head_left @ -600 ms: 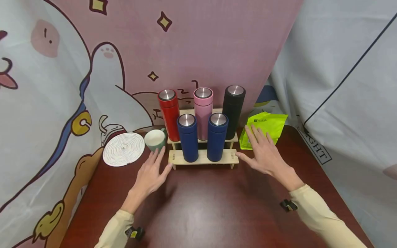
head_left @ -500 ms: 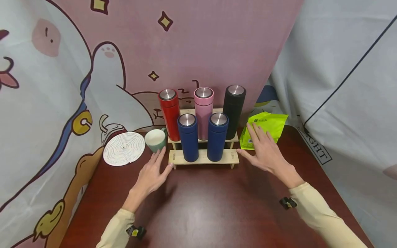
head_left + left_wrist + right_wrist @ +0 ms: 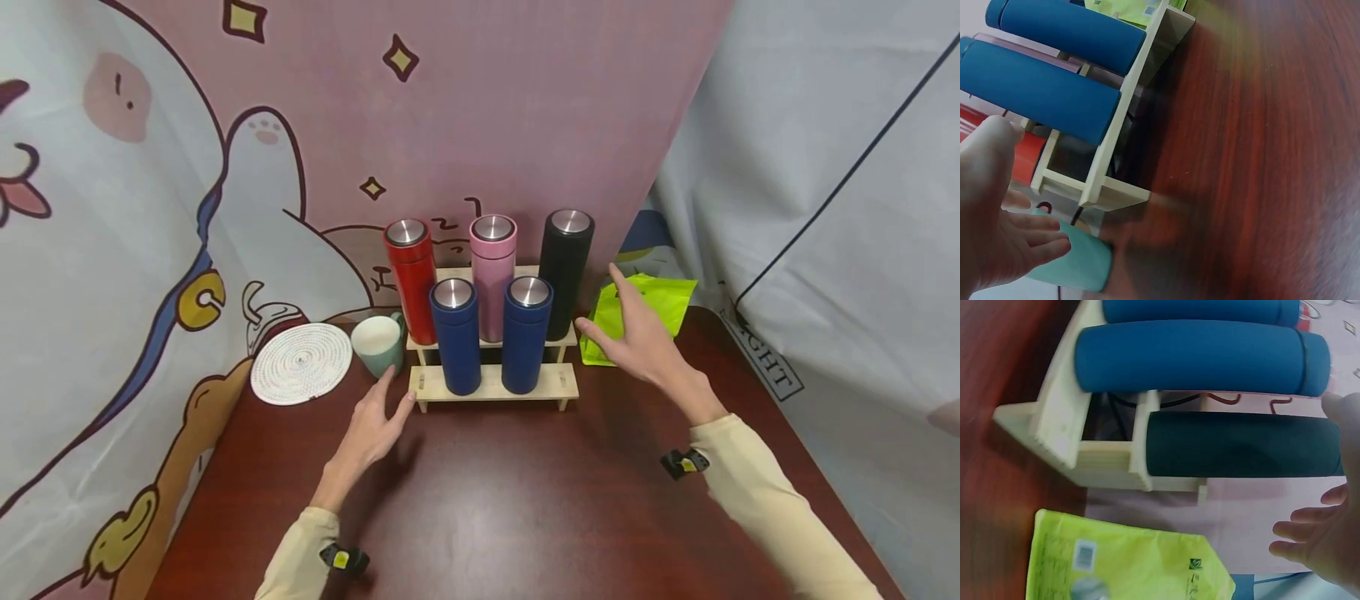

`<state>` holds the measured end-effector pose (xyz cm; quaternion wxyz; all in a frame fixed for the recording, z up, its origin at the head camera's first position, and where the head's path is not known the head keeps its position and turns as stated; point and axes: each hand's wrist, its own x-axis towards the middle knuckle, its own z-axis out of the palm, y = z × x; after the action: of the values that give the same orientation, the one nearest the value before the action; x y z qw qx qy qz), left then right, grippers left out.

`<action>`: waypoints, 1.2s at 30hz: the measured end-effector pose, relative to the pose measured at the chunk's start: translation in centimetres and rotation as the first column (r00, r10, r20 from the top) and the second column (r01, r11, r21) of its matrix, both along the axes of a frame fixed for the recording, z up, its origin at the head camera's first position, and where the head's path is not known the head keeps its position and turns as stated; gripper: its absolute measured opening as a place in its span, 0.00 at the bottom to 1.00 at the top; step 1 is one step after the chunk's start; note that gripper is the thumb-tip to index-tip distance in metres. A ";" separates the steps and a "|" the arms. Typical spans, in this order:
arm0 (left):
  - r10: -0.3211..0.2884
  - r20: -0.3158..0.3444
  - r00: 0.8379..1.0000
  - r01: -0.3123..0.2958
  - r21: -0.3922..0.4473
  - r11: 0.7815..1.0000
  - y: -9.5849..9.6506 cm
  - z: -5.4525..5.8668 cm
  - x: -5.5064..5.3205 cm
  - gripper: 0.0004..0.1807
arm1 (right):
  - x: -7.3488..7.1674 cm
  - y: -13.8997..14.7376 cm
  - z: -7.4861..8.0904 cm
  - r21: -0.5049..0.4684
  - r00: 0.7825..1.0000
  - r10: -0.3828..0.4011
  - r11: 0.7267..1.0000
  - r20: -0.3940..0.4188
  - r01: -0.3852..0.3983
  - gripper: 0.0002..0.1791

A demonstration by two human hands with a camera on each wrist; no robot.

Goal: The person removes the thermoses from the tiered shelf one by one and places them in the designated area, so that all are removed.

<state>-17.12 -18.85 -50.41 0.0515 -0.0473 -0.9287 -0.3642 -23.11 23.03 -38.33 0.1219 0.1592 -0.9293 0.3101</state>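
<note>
My left hand (image 3: 370, 427) is held with straight, spread fingers just in front of a green mug (image 3: 377, 343), holding nothing; whether it touches the mug I cannot tell. On the right, my right hand (image 3: 643, 340) hovers, thumb apart from the fingers, between a black thermos (image 3: 566, 275) and a bright yellow-green pouch (image 3: 1122, 562), partly covering the pouch. A two-step wooden rack (image 3: 491, 383) carries upright thermoses: a red one (image 3: 412, 283), a pink one (image 3: 492, 283) and the black one on the upper step, with two blue thermoses (image 3: 457, 337) on the lower.
A round white woven mat (image 3: 302, 364) lies left of the mug, near the cloth at the wall. Printed cloth (image 3: 525, 100) hangs behind the rack, and pale cloth drapes along the right. The dark reddish table (image 3: 495, 500) stretches in front of the rack.
My right hand has turned onto its side and lifted, its fingers now drawn together instead of spread over the pouch. My left hand has turned similarly and shifted slightly toward me.
</note>
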 end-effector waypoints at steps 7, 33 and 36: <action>0.070 -0.025 0.997 -0.067 0.094 0.993 0.7 -2.0 -0.7 0.36 | -1.0 -0.7 1.5 -0.222 1.000 -0.021 0.975 -0.020 0.016 0.50; 0.234 0.054 0.971 -0.234 0.424 0.875 3.8 -6.2 -3.1 0.34 | -4.5 -4.8 3.2 -0.556 0.999 -0.040 0.830 0.014 0.041 0.43; 0.248 0.051 0.967 -0.244 0.443 0.863 4.0 -6.6 -3.2 0.34 | -4.8 -5.3 3.3 -0.561 0.999 -0.044 0.827 0.009 0.042 0.42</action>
<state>-20.29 -14.82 -57.04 0.1105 0.0833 -0.8186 -0.5574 -27.91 17.76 -34.99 0.1720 0.0962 -0.8006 0.5658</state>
